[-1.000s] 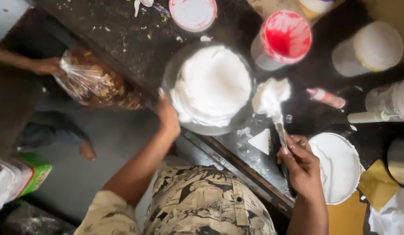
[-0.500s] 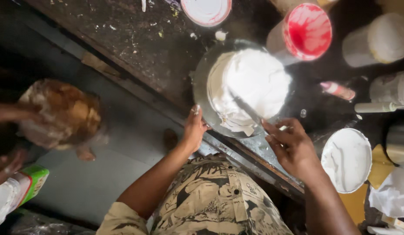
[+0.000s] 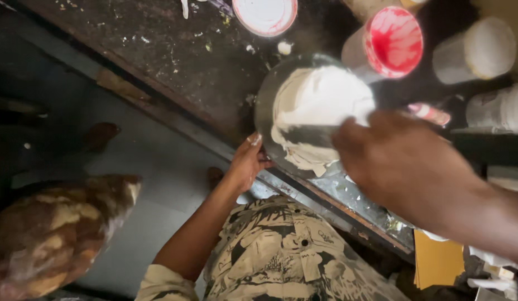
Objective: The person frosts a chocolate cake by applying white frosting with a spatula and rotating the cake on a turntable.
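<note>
- My left hand (image 3: 246, 161) rests on the near rim of the round metal turntable (image 3: 264, 108), fingers curled over its edge and thumb side toward me, gripping the rim.
- On that turntable, just beyond the left hand's fingertips, sits the white frosted cake (image 3: 320, 108); its icing is rough and smeared, with a dark bare streak low on the near side.
- My right hand (image 3: 398, 161) is close to the camera and blurred, hanging over the cake's right, near edge and covering part of it. I cannot tell whether its fingers are closed on anything.
- Beyond the right hand stands a cup with red colouring inside (image 3: 394, 42), and to its right a white-topped tub (image 3: 482, 49).
- Just past the right hand's knuckles lies a small pink-and-white tube (image 3: 429, 113).
- Farther beyond the left hand, a white round lid with a red rim (image 3: 265, 14) lies on the dark table (image 3: 158, 50), which is speckled with crumbs and dabs of icing.
- Well to the left of the left hand, low in view, is a clear bag of brown baked goods (image 3: 58, 234), blurred.
- Below the right hand, at the table's edge, is a yellow card (image 3: 437, 259).
</note>
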